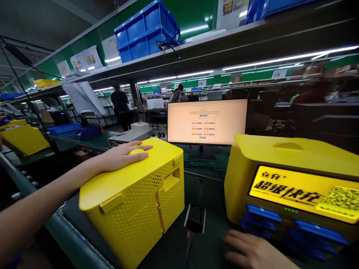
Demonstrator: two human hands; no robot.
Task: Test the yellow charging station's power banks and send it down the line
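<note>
Yellow perforated box (134, 201) sits tilted under flat left hand (122, 155).

We see a dark workbench (209, 188) — on it two yellow boxes (134, 198) (291, 175), a monitor (206, 121) and a grey unit (127, 136).

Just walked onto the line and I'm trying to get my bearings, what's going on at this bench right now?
A person stands at a workbench with two yellow boxes. Their left hand lies flat on top of the left yellow box, which shows a perforated side. Their right hand, blurred, is low in front of the right yellow box, near its blue slots; I cannot tell whether it touches them. That box's front panel is lit. A monitor behind is on. Other people work farther back.
</note>
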